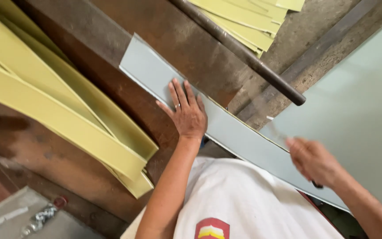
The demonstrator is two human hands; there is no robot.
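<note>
Head view: your left hand [187, 113] lies flat, fingers spread, pressing a long pale grey-green strip [226, 128] onto the rusty brown surface [111, 62]. The strip's long axis runs from upper left to lower right of the frame. Your right hand [312, 160], blurred, is closed around a small blade-like tool [279, 135] at the strip's edge; this looks like cutting, and the next stroke calls for steady pressure.
</note>
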